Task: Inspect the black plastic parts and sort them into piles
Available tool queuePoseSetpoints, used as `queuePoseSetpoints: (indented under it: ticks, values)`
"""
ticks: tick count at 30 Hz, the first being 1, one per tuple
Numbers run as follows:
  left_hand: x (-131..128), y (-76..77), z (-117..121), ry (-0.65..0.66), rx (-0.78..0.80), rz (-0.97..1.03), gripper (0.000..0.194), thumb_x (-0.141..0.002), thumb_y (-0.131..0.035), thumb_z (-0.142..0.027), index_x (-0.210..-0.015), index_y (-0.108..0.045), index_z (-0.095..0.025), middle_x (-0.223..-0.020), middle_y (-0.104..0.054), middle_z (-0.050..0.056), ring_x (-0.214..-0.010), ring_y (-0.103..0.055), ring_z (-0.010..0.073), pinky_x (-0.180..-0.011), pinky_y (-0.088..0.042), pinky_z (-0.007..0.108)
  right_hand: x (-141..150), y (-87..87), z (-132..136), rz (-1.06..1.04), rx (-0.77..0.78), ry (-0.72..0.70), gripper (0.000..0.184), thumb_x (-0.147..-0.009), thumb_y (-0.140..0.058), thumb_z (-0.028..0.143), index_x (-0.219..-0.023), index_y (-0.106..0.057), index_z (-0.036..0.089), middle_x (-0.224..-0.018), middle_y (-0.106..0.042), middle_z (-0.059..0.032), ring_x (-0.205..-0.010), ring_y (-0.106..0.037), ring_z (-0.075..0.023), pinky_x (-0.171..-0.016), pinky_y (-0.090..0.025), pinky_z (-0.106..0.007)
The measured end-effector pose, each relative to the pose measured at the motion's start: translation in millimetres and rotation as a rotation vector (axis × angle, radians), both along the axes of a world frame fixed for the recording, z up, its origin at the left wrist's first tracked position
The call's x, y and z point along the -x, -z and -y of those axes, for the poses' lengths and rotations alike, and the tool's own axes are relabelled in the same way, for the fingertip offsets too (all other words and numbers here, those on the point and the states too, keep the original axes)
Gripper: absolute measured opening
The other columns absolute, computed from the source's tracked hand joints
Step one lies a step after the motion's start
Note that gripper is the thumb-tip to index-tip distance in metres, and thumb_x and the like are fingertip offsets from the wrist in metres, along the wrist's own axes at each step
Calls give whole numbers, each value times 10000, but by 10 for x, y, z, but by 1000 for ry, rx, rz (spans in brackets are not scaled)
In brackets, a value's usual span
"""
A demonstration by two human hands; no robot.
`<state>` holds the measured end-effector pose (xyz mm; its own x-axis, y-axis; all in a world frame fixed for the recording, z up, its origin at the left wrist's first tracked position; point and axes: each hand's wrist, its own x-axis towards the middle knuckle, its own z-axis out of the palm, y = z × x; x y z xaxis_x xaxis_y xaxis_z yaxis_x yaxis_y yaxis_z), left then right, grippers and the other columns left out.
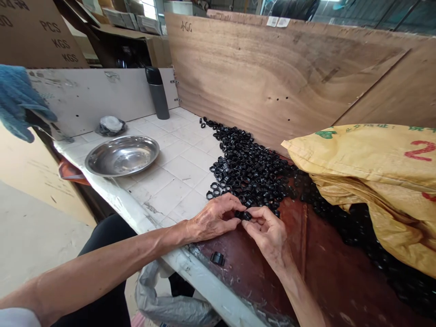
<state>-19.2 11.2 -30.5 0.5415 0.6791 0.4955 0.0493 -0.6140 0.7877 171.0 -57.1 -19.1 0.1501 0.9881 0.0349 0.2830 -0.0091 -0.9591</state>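
Observation:
Just in front of the heap, my left hand (216, 219) and my right hand (269, 231) meet fingertip to fingertip. Between them, small black plastic rings (245, 216) are pinched by thumb and fingers of both hands; how many is partly hidden. Right behind my fingers spreads a heap of loose black plastic rings (250, 168), running over white tiles and a dark red surface (293, 245). A separate black piece (217, 259), looking like rings joined side by side, lies on the red surface below my left hand.
A shallow steel bowl (122, 156) sits on the tiled tabletop (184, 168) to the left, near a dark bottle (158, 95) and a small wrapped bundle (111, 125). A plywood board (272, 77) walls the back. Yellow sacking (374, 177) covers rings at right.

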Motion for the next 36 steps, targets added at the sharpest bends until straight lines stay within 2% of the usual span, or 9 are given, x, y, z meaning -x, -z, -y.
queuePoseSetpoints:
  ticks: [4, 7, 13, 19, 22, 24, 29, 34, 36]
  values:
    - [21, -70, -9, 48, -63, 12, 296, -882, -637, -157, -1170, -687, -204, -1098, -681, 91, -962, -689, 174, -834, -585, 312, 51, -52, 38, -8, -31, -29, 246, -804, -769, 363, -970, -657, 220, -794, -652, 3, -692, -615, -159, -620, -521, -248]
    - [32, -78, -4, 35, -42, 15, 309, -881, -647, -170, -1186, -685, -204, -1108, -681, 94, -950, -690, 174, -835, -584, 317, 71, -84, 41, -2, -63, -40, 216, -834, -747, 363, -990, -700, 221, -890, -671, -24, -745, -632, -168, -665, -549, -262]
    - [19, -30, 44, 71, 440, 65, 266, -861, -678, -184, -1117, -606, -180, -986, -710, 55, -830, -703, 159, -762, -596, 300, 59, -54, 16, 74, -172, -44, 187, -885, -695, 317, -1045, -754, 239, -1119, -687, -60, -901, -651, -186, -797, -567, -285]
    - [16, -27, 22, 100, 483, 170, 248, -848, -741, -236, -1085, -696, -181, -1123, -676, 84, -957, -692, 187, -854, -592, 329, 86, -82, 50, -55, -78, 52, 284, -831, -774, 341, -1078, -686, 234, -917, -707, -25, -785, -674, -170, -713, -587, -271]
    - [15, -27, 1, 121, 479, 201, 271, -843, -767, -276, -1094, -722, -182, -1106, -664, 82, -954, -687, 186, -850, -592, 325, 108, -110, 75, -44, -152, 40, 188, -821, -780, 323, -932, -668, 221, -1022, -723, -55, -869, -700, -185, -730, -598, -267]
    - [13, -22, -4, 136, 499, 222, 271, -835, -780, -293, -1075, -730, -177, -1096, -661, 80, -948, -684, 185, -842, -592, 319, 118, -129, 84, -32, -193, 43, 179, -821, -781, 312, -921, -666, 219, -1099, -727, -70, -906, -712, -192, -749, -606, -273]
    - [11, -39, 7, 148, 601, 239, 291, -796, -819, -289, -1049, -742, -169, -1083, -667, 73, -912, -679, 176, -837, -583, 320, 113, -158, 75, -10, -113, 93, 219, -804, -806, 338, -966, -717, 220, -855, -750, -27, -733, -717, -180, -681, -608, -269]
    - [9, -136, 27, 127, 698, 276, 292, -786, -829, -254, -1037, -723, -152, -988, -694, 51, -864, -662, 149, -821, -556, 289, 82, -121, 68, 141, -328, -64, 214, -915, -683, 244, -1110, -769, 263, -1117, -722, -49, -1007, -704, -189, -857, -597, -268]
    - [5, -158, 33, 147, 713, 294, 289, -782, -833, -242, -1030, -714, -154, -956, -696, 41, -854, -662, 144, -827, -556, 290, 75, -102, 80, 162, -353, -90, 241, -943, -639, 215, -1148, -753, 269, -1138, -708, -49, -1024, -699, -182, -873, -594, -267]
